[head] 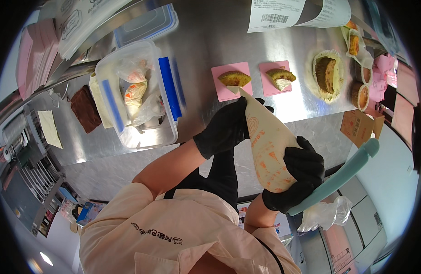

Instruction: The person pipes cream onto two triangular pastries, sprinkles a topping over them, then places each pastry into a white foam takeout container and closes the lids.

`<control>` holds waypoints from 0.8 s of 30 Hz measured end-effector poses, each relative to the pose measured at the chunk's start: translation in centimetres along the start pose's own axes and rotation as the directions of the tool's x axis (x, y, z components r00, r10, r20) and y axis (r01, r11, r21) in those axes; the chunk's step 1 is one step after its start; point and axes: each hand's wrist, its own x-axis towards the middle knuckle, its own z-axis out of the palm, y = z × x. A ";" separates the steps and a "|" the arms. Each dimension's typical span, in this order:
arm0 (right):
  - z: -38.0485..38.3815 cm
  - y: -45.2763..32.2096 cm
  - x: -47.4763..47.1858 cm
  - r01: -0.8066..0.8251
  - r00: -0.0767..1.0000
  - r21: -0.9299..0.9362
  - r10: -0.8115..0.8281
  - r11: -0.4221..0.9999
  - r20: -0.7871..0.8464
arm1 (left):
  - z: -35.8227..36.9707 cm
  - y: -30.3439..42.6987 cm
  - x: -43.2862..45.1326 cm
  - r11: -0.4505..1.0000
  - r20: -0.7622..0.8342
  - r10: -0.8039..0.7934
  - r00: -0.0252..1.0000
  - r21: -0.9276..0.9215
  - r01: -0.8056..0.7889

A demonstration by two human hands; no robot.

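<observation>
In black gloves, both my hands hold a filled piping bag [268, 150] with orange print. My left hand [227, 126] wraps the narrow end, and my right hand [303, 167] grips the wide end. White cream [233, 89] shows at the bag's tip, by the front edge of a browned cake wedge [233, 79] on a pink card [223, 96]. To its right, a second wedge [277, 73] with a dollop of white cream [282, 84] sits on another pink card [285, 64]. A long teal tool [337, 181] extends past my right hand; whether I hold it is unclear.
On the steel table, a clear plastic box [150, 141] holds bagged contents; its lid [147, 25] lies behind. A brown cloth [85, 109] is at left. A partly cut cake [325, 75] rests on paper at right, near small round cakes [360, 97]. Printed sheets [275, 13] overhang the back.
</observation>
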 end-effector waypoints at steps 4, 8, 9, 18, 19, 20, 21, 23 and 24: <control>-0.6 0.4 0.0 0.014 1.000 -0.018 -0.013 1.000 0.018 | 0.3 -0.3 0.5 1.000 -0.018 0.002 1.000 0.011 -0.002; -0.8 0.5 0.1 0.022 0.999 -0.010 -0.022 1.000 0.034 | 0.1 -0.4 0.5 1.000 -0.019 0.004 1.000 0.008 -0.004; -0.8 0.5 0.2 0.031 0.998 -0.008 -0.030 1.000 0.048 | 0.2 -0.3 0.4 1.000 -0.007 0.006 1.000 -0.005 -0.006; -0.7 0.9 0.7 0.117 0.976 0.060 -0.126 0.991 0.178 | 0.4 0.6 -1.2 0.996 -0.097 0.049 0.994 0.076 -0.042; -0.7 0.8 0.8 0.131 0.969 0.061 -0.141 0.989 0.202 | 0.1 0.7 -1.3 0.997 -0.068 0.053 0.996 0.055 -0.049; -0.6 0.6 0.9 0.131 0.968 0.060 -0.141 0.990 0.206 | -0.1 0.7 -1.4 0.998 -0.040 0.057 0.998 0.034 -0.056; -0.4 0.4 0.9 0.129 0.970 0.055 -0.138 0.990 0.202 | -0.2 0.7 -1.3 0.998 -0.028 0.056 0.998 0.017 -0.055; -0.1 0.2 0.9 0.125 0.974 0.041 -0.131 0.991 0.185 | -0.4 0.8 -1.3 0.998 -0.004 0.053 0.999 -0.016 -0.053; -0.1 0.2 0.8 0.113 0.979 0.041 -0.118 0.993 0.164 | -0.4 0.7 -1.2 0.998 -0.004 0.048 0.999 -0.030 -0.048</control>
